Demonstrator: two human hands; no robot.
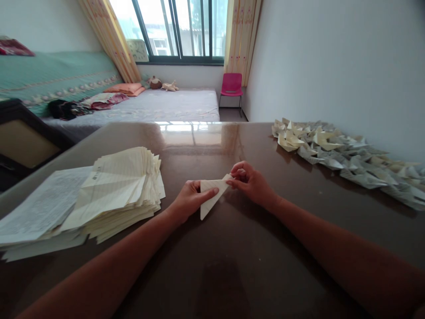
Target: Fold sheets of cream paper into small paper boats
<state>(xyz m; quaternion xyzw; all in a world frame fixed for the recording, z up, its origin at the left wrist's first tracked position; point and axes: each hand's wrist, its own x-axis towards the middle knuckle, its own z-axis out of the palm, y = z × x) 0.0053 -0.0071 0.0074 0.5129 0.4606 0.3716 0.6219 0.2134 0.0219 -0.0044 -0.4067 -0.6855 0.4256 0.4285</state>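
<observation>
Pinching folded paper (pixel 207 204), left grip (pixel 191 197) and right grip (pixel 251 180) nearly closed

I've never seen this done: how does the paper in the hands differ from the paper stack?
The held paper is folded small and pointed; the paper stack shows larger, opened-out sheets. The left hand and right hand pinch the held paper; the paper stack rests on the table. Both are pale paper.

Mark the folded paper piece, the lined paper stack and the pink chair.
Folded paper piece (pixel 206 205): head view, its lower part.
Lined paper stack (pixel 113 188): head view, its top sheet.
Pink chair (pixel 232 83): head view, its backrest.
</observation>
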